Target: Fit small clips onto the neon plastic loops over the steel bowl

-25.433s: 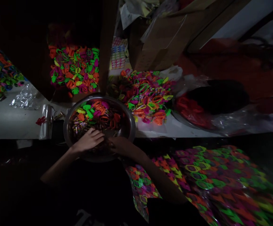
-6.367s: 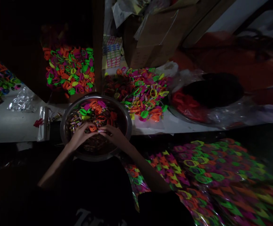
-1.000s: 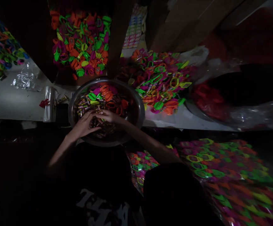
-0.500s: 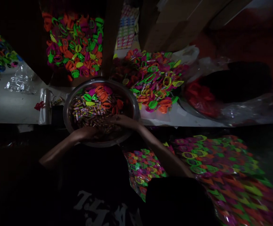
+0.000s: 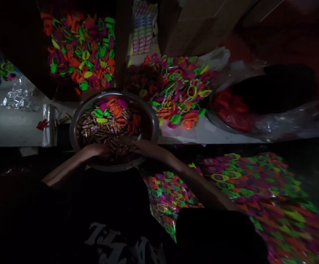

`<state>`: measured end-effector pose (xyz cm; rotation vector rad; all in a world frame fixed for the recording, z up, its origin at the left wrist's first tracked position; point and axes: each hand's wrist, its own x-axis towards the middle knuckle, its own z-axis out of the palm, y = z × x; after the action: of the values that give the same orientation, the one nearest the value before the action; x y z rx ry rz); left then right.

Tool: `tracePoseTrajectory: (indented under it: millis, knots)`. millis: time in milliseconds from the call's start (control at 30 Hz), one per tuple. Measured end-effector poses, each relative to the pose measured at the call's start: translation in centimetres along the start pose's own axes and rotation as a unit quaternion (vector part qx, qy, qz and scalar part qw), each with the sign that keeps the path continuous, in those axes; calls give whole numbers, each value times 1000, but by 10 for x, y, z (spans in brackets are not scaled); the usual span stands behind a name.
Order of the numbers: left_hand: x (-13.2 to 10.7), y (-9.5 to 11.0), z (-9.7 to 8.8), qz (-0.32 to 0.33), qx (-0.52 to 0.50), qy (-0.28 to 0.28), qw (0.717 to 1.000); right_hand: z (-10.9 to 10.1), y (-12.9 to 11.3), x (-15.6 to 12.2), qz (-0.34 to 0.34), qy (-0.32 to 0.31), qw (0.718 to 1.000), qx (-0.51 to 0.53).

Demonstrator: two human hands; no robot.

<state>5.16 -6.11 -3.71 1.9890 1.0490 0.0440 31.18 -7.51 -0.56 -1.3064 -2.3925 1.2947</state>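
Note:
A round metal basin (image 5: 156,124) holds many small wrapped sticks that look like candies (image 5: 89,128). Orange, green, purple and yellow plastic toy watches (image 5: 117,110) lie on top of them at the far side. My left hand (image 5: 100,149) reaches over the near left rim, its fingers down among the candies and lost in the dark. From the right, my right hand (image 5: 143,146) reaches in over the near candies, fingers stretched toward the left hand. No held thing shows in it, though the light is dim.
A cardboard box (image 5: 82,55) of toy watches stands behind the basin. More watches (image 5: 173,88) are heaped on the table to its right. Filled clear packs (image 5: 170,198) lie below the table edge. Left are a plastic bag roll (image 5: 47,124) and crumpled clear plastic (image 5: 19,95); right, a red bag (image 5: 230,110).
My right hand has drawn slightly back toward the near rim, and the candies near both hands are shifted. The whole view has slid a little, so everything sits farther left.

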Motion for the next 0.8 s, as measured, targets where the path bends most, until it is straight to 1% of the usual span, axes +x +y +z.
tracePoseTrajectory:
  millis: [67,133,233,333,400,467,500,533,567,600,633,667,700,733,767,800]
  knots:
    - [-5,3,-5,19,0,-59,998,0,2,-1,-26,5,1000,17]
    - [-9,6,-10,26,-2,-99,995,-1,2,-1,-33,14,999,37]
    - [-15,12,-13,30,6,-116,993,-1,0,2,-6,24,999,46]
    - [-18,20,-15,52,-12,-108,993,6,-3,8,-5,30,998,61]
    - [-20,24,-17,69,-43,-75,994,12,-5,12,-25,29,994,104]
    - [-20,27,-19,78,-65,-33,994,19,-10,16,-39,21,985,170]
    - [-20,29,-20,71,-72,-1,995,23,-13,19,-38,18,979,202]
    - [-20,31,-19,53,-87,44,994,25,-18,21,-30,24,973,226]
    - [-20,33,-18,26,-111,92,989,28,-23,24,-17,42,970,239]
    - [-20,35,-17,-4,-144,140,980,30,-28,28,0,76,968,240]
    - [-20,38,-14,-33,-185,181,965,31,-33,31,16,119,966,231]
    - [-20,41,-12,-57,-228,208,949,32,-38,35,30,164,962,216]
    - [-20,44,-9,-73,-269,220,935,32,-43,40,40,203,957,201]
    - [-19,46,-6,-81,-301,219,925,33,-47,44,48,230,953,190]
    - [-19,47,-4,-87,-326,218,916,32,-50,47,55,241,951,184]
    - [-19,47,-2,-94,-342,217,909,32,-52,51,59,239,952,184]
